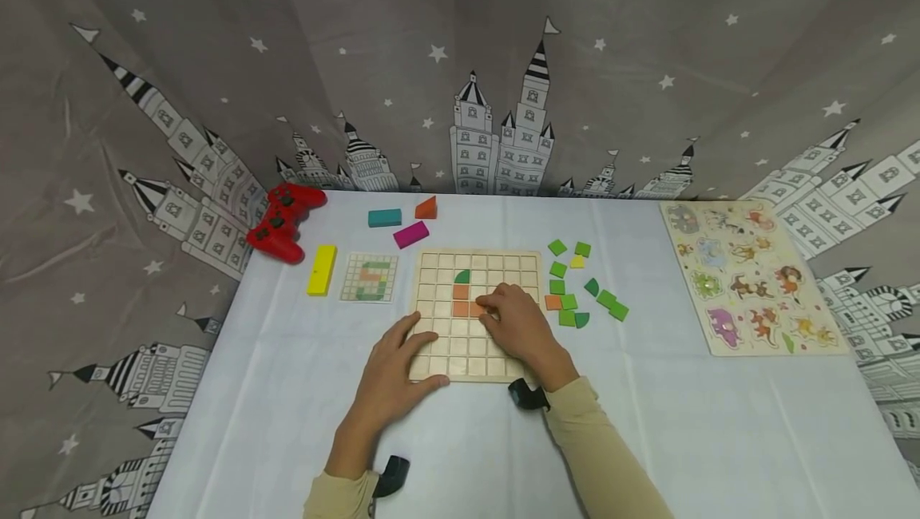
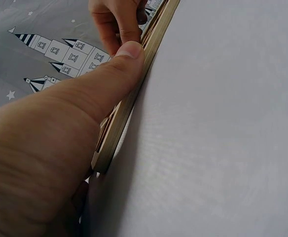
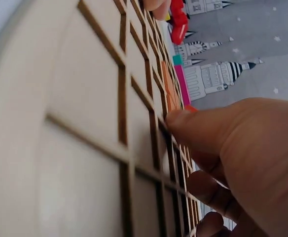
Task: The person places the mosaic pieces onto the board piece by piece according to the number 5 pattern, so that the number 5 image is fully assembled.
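Observation:
A wooden grid board [image 1: 438,347] lies flat on the white table. Set in its cells are a green quarter-circle tile [image 1: 462,276] and, below it, orange square tiles [image 1: 461,309]. My right hand [image 1: 519,327] pinches another orange square tile [image 1: 475,310] at its cell, beside the lower one; thumb and fingertips partly cover it. In the right wrist view the thumb [image 3: 198,123] meets the grid near the orange. Spread over the board's near left corner, my left hand [image 1: 395,367] rests with its fingers on the grid and the thumb [image 2: 119,69] along the near edge.
Loose green tiles [image 1: 557,287] and a yellow tile [image 1: 577,262] lie right of the board. A pattern card [image 1: 370,278], yellow block [image 1: 322,270], teal block [image 1: 384,218], magenta block [image 1: 411,235], orange triangular block [image 1: 426,208] and red game controller [image 1: 280,223] lie left. An animal puzzle [image 1: 747,279] lies far right.

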A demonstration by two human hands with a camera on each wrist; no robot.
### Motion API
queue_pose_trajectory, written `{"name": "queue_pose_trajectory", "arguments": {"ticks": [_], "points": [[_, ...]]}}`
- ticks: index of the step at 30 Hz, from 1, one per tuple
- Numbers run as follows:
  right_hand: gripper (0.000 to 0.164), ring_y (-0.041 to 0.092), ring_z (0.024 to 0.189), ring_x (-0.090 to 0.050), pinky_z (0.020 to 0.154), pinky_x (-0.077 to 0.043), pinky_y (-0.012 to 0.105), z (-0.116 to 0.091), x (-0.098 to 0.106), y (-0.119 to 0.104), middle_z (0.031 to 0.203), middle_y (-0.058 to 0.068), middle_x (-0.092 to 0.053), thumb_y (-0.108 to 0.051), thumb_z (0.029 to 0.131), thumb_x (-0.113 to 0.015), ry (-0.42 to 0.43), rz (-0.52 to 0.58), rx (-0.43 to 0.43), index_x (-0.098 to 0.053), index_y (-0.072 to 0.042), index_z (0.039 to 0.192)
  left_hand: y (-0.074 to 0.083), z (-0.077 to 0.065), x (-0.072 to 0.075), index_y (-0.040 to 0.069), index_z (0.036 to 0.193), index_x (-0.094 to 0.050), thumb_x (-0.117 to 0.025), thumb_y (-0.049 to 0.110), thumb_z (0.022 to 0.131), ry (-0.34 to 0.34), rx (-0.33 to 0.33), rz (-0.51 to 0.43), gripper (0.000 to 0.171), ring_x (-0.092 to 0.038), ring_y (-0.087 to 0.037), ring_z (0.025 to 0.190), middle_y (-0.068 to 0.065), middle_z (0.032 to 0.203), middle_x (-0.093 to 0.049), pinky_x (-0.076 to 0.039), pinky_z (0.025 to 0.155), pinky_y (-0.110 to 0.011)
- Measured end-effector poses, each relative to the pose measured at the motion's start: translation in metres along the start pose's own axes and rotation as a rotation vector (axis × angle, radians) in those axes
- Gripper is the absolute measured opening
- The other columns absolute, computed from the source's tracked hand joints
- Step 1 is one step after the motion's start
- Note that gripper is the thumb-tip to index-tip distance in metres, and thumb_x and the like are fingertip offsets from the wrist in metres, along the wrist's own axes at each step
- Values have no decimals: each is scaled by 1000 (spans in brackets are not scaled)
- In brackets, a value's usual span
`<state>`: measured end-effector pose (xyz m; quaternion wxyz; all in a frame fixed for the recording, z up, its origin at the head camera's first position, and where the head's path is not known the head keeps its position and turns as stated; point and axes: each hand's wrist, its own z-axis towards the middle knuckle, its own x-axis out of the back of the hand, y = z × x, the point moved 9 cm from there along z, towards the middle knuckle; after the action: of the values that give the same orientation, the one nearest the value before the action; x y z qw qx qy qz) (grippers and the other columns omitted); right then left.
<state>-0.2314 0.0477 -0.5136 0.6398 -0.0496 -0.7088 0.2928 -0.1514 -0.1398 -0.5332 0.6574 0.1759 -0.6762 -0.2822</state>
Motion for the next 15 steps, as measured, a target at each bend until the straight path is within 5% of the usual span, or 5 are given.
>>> {"name": "queue_pose_trajectory", "arguments": {"ticks": [7,15], "points": [[30,18,85,-50,74,-43,34,-20,29,45,97,3,-63,-24,96,-72,89,81,-83,-73,-11,123,-2,2,-7,24,134,-64,-86,54,75,-7,-3,3,70,-35,-33,151,-5,164,-36,-34,118,-59],[34,23,91,-55,79,-47,37,-35,52,98,103,9,-66,-23,92,-76,117,32,-179,-73,-6,122,-2,0,-1,23,135,-64,-87,51,75,-17,21,8,70,-34,-34,151,-6,164,-36,-34,118,-61]]}}
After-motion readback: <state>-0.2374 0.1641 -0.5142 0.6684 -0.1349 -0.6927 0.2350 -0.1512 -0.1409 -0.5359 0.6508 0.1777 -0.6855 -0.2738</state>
